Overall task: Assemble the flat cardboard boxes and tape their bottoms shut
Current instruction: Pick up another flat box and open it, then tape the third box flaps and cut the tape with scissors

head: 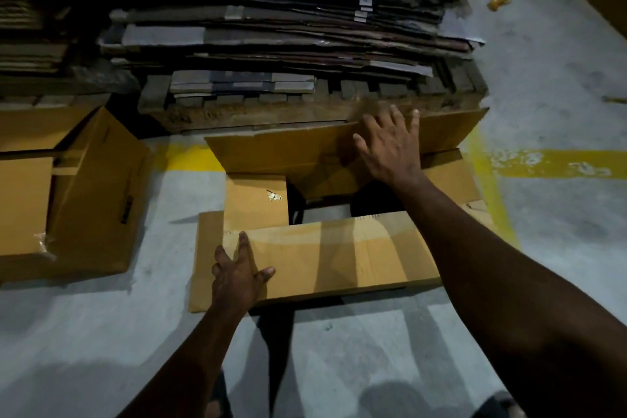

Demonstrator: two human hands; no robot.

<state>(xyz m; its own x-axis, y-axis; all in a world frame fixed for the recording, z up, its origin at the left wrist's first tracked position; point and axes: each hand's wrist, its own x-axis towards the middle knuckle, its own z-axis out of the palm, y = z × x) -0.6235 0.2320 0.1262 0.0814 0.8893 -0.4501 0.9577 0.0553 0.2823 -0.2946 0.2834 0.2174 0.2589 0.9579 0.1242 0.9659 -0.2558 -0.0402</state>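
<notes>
A: While your left hand (pixel 237 276) lies nearest you, fingers straight and spread, pressing the near flap (pixel 339 254) and grasping nothing, that flap is held only by your weight. Lift off and I judge it will spring up. No tape shows anywhere in view.

B: You have the box (pixel 207 265) on the floor (pixel 101 332) right in front of you, between your arms, with its open end facing up at you. Its long axis runs left to right across your view, so the two long flaps close from the near and far sides.

A: Mind the short flaps. The left flap (pixel 256 202) looks folded inward, under the long ones. Whether the right flap (pixel 451 176) is tucked in, I can't tell. If it is left outside, the seam won't meet cleanly.

B: Farther out, your right hand (pixel 390 146) is released too, fingers fanned flat against the far flap (pixel 288 153), which leans up rather than lying down. You press it right of its middle, so it could crease crookedly or skew the box.

A: That flap also stands close to the pallet (pixel 305 112) behind it. Whether they touch, I can't tell, but it could snag there.

B: The finished box (pixel 91 197) at your left sits well apart.
</notes>
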